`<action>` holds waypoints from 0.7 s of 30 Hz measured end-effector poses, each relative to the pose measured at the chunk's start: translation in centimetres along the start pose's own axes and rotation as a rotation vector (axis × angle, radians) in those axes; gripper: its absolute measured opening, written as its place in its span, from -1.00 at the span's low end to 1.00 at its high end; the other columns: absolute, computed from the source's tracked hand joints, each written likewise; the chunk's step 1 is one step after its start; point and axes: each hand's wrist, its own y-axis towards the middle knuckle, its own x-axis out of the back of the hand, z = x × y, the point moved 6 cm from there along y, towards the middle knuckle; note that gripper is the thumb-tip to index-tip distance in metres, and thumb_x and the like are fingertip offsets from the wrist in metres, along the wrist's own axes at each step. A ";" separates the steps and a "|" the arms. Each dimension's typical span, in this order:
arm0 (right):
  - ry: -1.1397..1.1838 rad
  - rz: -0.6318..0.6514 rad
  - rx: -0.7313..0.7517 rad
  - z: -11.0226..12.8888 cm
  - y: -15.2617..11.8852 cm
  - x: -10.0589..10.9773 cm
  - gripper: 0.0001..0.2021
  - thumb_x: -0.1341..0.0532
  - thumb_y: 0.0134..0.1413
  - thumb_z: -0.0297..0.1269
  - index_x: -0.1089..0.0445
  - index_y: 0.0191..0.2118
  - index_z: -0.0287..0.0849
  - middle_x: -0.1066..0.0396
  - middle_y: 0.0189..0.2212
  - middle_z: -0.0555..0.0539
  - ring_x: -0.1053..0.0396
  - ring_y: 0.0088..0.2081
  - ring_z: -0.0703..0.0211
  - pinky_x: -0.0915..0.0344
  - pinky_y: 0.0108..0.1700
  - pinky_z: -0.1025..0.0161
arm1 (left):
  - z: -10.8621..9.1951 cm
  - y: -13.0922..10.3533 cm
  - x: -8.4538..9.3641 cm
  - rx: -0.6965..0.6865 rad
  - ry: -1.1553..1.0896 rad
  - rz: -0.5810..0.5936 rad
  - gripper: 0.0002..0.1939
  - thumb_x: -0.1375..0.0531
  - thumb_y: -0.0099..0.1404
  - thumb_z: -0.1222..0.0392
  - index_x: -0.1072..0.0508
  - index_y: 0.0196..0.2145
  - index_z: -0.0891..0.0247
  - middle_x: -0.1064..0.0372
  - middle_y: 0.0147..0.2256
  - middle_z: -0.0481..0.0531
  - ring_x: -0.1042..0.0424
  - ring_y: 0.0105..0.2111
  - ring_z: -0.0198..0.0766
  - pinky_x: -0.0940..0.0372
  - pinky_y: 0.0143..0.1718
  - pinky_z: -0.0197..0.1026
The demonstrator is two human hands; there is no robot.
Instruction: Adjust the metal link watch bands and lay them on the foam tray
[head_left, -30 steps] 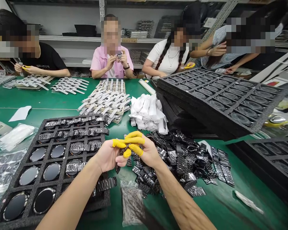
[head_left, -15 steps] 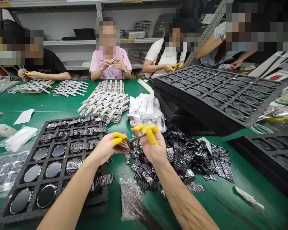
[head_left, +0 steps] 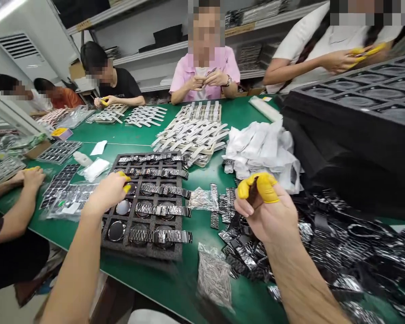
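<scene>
Head cam: cluttered green bench [head_left: 135, 135], shelves [head_left: 148, 53] along the far side. Right hand [head_left: 273, 216] has a dark strap-like piece [head_left: 254, 192] pinched in its grip; left hand [head_left: 104, 193]'s at the foam tray [head_left: 175, 253], can't tell if it's holding anything.

No lettering can be read.
Tan labels [head_left: 84, 24] on the shelf edges [head_left: 135, 57] seem to bear darker characters, too blurred to make out; small pale print [head_left: 120, 95] on a co-worker's [head_left: 130, 101] black T-shirt [head_left: 128, 84] is likewise illegible.
</scene>
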 end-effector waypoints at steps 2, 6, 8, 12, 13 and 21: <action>0.004 -0.008 -0.025 -0.1 -0.2 -0.3 -0.68 -0.43 0.18 0.05 -0.42 -0.33 -0.07 -0.39 -0.50 0.03 -0.12 -0.68 0.37 -0.03 -0.66 0.33 | 1.9 0.2 -1.9 -0.027 0.041 0.033 -0.67 -0.16 0.35 0.22 -0.62 -0.02 0.33 -0.54 0.02 0.33 -0.47 0.06 0.15 -0.30 0.18 0.08; 0.025 -0.036 -0.106 -0.4 -0.6 -1.0 -0.62 -0.49 0.06 0.06 -0.41 -0.36 -0.11 -0.40 -0.54 0.04 -0.14 -0.67 0.37 -0.10 -0.64 0.36 | 2.4 0.4 -3.7 -0.074 0.040 0.004 -0.67 -0.17 0.35 0.17 -0.57 -0.01 0.35 -0.51 0.01 0.38 -0.42 0.10 0.20 -0.29 0.20 0.18; 0.053 -0.051 -0.129 -0.3 -0.7 -1.3 -0.60 -0.52 0.00 0.05 -0.42 -0.38 -0.13 -0.40 -0.56 0.05 -0.15 -0.68 0.38 -0.10 -0.64 0.38 | 2.5 0.4 -3.8 -0.093 0.021 -0.025 -0.70 -0.12 0.38 0.17 -0.54 -0.04 0.34 -0.52 -0.05 0.35 -0.43 0.08 0.18 -0.28 0.21 0.19; 0.090 -0.052 -0.159 -0.1 -0.8 -1.5 -0.60 -0.56 -0.06 0.03 -0.45 -0.40 -0.14 -0.39 -0.58 0.05 -0.15 -0.68 0.39 -0.10 -0.64 0.40 | 4.0 0.4 -3.3 -0.056 -0.066 -0.107 -0.73 -0.08 0.44 0.09 -0.46 -0.09 0.30 -0.52 -0.11 0.31 -0.48 0.00 0.14 -0.37 0.08 0.13; 0.097 -0.046 -0.165 -0.1 -0.8 -1.5 -0.60 -0.56 -0.06 0.03 -0.46 -0.40 -0.15 -0.39 -0.58 0.05 -0.15 -0.68 0.39 -0.09 -0.64 0.40 | 4.4 0.4 -3.0 -0.032 -0.089 -0.130 -0.72 -0.08 0.45 0.06 -0.44 -0.09 0.30 -0.52 -0.14 0.30 -0.51 -0.06 0.12 -0.40 0.01 0.12; 0.123 0.034 -0.239 -1.8 -1.7 -3.0 -0.62 -0.52 0.02 0.03 -0.46 -0.38 -0.16 -0.38 -0.59 0.06 -0.13 -0.69 0.41 -0.09 -0.63 0.40 | -2.2 2.6 2.2 -0.085 -0.894 -0.398 -0.58 -0.39 0.22 -0.09 -0.45 -0.12 0.23 -0.51 -0.28 0.00 -0.48 -0.36 -0.26 -0.41 -0.27 -0.19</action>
